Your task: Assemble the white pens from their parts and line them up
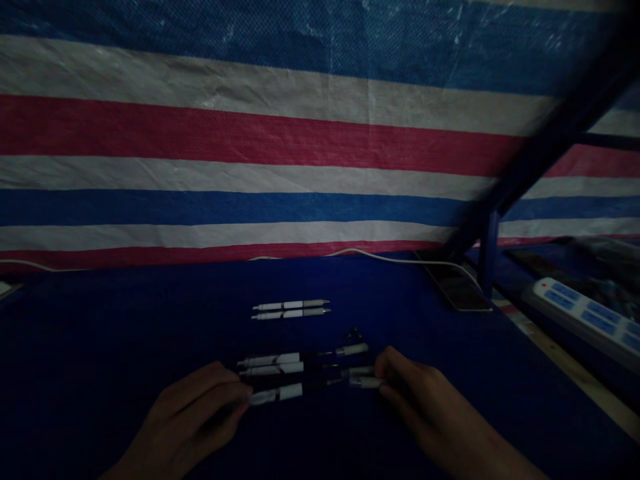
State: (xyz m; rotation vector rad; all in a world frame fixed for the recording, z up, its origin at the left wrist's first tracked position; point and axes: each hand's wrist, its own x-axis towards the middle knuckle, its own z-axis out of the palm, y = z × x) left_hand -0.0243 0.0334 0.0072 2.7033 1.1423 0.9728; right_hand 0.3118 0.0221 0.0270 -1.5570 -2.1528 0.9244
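Note:
My left hand (197, 407) is closed on the rear end of the nearest white pen barrel (290, 392). A thin dark refill (320, 383) sticks out of that barrel towards the right. My right hand (417, 383) pinches the nearest grey pen grip section (364, 382), whose open end faces the refill tip with a small gap between. Just beyond lie two more white barrels (285, 363) with refills showing. Another grey grip section (351, 349) lies past my right fingertips, and one (357, 371) is partly hidden by them. The scene is dim and slightly blurred.
Two whole white pens (293, 312) lie side by side farther back. Small dark pieces (353, 333) sit near the grips. A phone (457, 287), a white cable (395, 259) and a power strip (590, 310) are at the right. A striped tarp (250, 140) hangs behind the blue table.

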